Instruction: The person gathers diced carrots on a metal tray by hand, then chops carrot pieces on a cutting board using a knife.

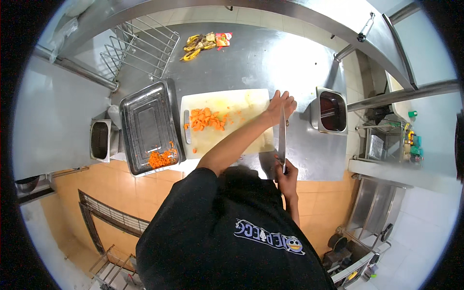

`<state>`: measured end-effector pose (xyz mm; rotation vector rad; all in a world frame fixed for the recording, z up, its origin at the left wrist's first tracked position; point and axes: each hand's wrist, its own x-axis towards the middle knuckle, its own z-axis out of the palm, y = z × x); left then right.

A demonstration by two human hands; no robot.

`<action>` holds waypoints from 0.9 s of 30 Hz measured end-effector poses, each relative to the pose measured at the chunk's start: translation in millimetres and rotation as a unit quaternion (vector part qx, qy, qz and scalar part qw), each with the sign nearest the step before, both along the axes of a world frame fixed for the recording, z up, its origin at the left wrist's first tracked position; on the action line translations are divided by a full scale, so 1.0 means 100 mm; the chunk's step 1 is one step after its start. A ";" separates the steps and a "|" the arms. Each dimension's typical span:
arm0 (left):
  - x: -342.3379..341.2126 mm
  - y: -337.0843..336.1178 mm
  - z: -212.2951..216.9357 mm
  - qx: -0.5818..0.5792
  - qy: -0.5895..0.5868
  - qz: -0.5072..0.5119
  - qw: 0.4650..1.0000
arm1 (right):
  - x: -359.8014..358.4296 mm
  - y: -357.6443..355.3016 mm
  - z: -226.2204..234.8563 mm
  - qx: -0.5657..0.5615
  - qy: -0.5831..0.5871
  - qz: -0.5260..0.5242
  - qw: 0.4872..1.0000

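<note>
My right hand (288, 178) grips the handle of a kitchen knife (282, 137), its long blade pointing away from me beside the right edge of a white cutting board (232, 140). Across the board reaches my left arm. At the board's far right corner, my left hand (280, 105) has its fingers stretched out and slightly bent, close to the blade's tip; whether they touch the blade is unclear. Chopped carrot chunks (205, 120) lie in a heap on the board's left half, with a few small bits to their right. Finely diced carrot (162, 158) sits in the near end of a metal tray (150, 116).
The steel counter (232, 63) bears banana peels (197, 44) and a red packet (224, 38) at the back. A deep metal container (332, 111) stands on the right, another (100, 140) left of the tray. A wire rack (140, 48) rises at the far left.
</note>
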<state>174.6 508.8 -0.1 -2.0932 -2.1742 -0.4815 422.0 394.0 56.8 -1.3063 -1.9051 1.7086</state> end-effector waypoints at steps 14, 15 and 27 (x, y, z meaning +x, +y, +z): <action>0.07 -0.12 0.08 -0.027 0.029 -0.013 0.999 | -0.14 -0.04 0.18 -0.001 0.017 0.008 1.000; 0.08 -0.26 0.18 -0.032 0.031 -0.011 0.999 | -0.12 -0.02 0.21 -0.029 -0.031 0.001 0.999; -0.51 -1.82 0.19 0.061 -0.082 0.145 0.984 | -0.44 0.06 0.27 -0.065 0.091 0.093 0.989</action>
